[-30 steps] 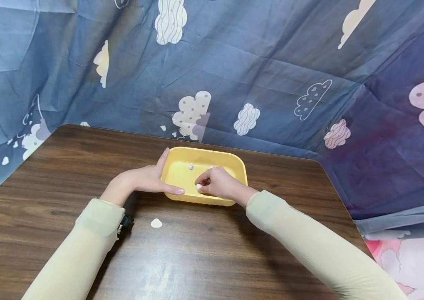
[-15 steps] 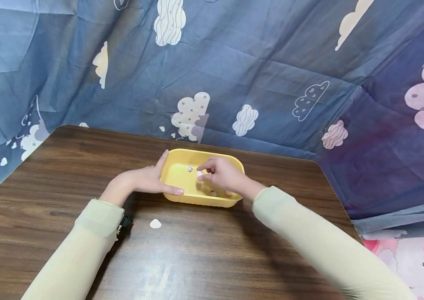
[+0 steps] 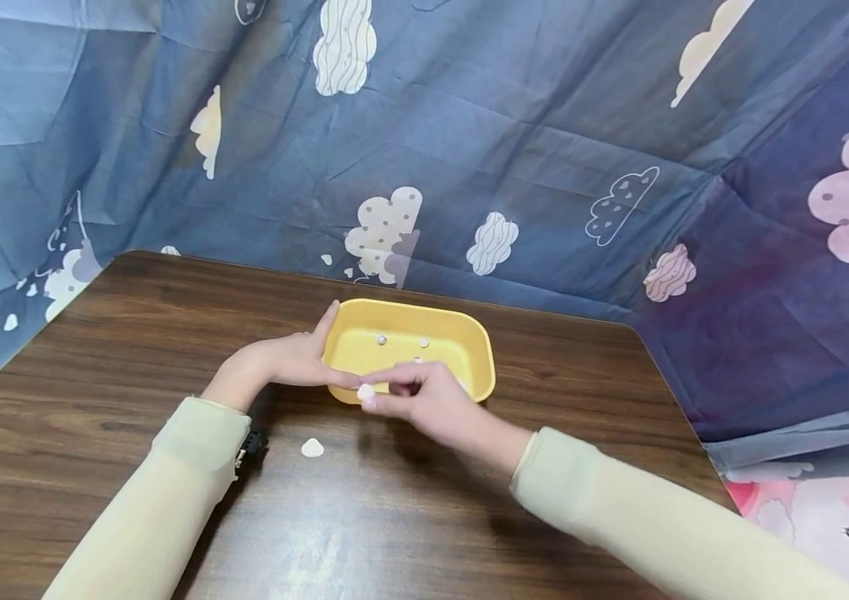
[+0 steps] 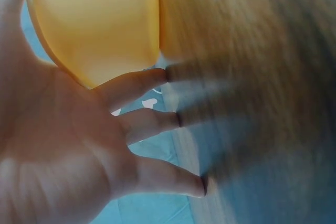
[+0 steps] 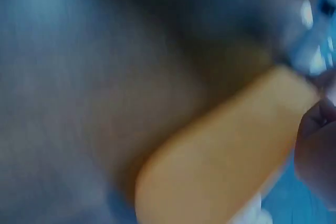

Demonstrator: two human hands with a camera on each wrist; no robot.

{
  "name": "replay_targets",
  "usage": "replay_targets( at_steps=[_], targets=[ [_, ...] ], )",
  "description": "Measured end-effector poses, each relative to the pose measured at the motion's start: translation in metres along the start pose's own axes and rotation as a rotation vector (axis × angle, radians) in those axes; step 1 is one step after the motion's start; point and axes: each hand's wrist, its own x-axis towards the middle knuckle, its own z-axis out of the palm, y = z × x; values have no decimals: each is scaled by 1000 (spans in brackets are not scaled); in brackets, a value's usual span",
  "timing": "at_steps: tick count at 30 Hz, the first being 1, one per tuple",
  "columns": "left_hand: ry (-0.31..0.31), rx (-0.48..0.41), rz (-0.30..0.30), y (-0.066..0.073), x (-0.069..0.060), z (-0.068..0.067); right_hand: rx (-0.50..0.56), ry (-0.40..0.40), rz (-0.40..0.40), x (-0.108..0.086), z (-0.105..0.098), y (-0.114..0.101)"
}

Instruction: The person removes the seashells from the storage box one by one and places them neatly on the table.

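Head view, mid-frame: yellow, round-cornered, shallow tray (image 3: 477, 340), plastic by its look, on the dark brown wood-grain bench (image 3: 544, 467).

Left hand (image 3: 292, 360) braced on the tray's left end, fingers straight and spread, released; thumb along the near rim. Left wrist view, centre: three fingers reach past the tray's wall toward the bench, index and thumb cut off or unclear at the left edge.

Right hand (image 3: 433, 400) pinches a small, white, rounded piece (image 3: 366, 392) between thumb and index finger at the tray's near rim, right beside the left thumb tip; whether piece and thumb touch, cannot tell. The other right fingers are curled, partly hidden.

Inside the tray: a small greyish bead-like piece (image 3: 382, 340) left of centre, a small pale round piece (image 3: 424, 342) farther right; one more half covered by the right hand. Material unclear.

Lower left of centre: a flat white rounded-triangular piece (image 3: 312, 447) on the bench.

Right wrist view badly blurred; tray lower centre, hand cropped at the right edge, pinched piece indistinct.
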Motion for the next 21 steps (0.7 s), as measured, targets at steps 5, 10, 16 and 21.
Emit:
replay_targets(
  at_steps=[5,10,16,21],
  targets=[
    [13,-4,1,0,0,-1,8,-63,46,-14,33,15],
    [14,8,-5,1,-1,-1,-41,-50,92,-13,51,28],
    [11,10,-3,1,-1,-1,-108,-31,99,-9,57,30],
    [7,15,-7,1,-2,-1,-179,-33,78,-7,62,28]
  ],
)
